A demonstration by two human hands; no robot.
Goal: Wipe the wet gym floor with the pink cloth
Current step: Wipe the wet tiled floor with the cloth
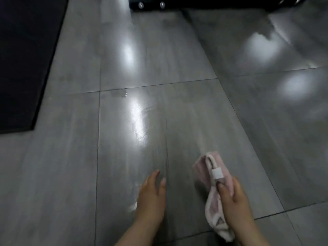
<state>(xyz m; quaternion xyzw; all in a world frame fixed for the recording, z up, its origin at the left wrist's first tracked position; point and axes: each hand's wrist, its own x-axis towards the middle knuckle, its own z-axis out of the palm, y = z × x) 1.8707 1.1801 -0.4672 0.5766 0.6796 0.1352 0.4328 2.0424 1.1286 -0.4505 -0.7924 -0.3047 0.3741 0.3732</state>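
The grey tiled gym floor (124, 166) fills the view, with a shiny wet streak (139, 121) in the middle and small drops near my left hand. My right hand (234, 201) holds the pink cloth (207, 169), which is bunched with a white edge and a white tag and hangs just over the floor. My left hand (150, 196) is beside it to the left, fingers spread, flat near or on the tile, with nothing in it.
A dark mat (23, 59) covers the floor at the left. A black piece of gym equipment with metal bolts (177, 4) stands at the top edge. Light glare patches (262, 47) lie on the tiles at the right.
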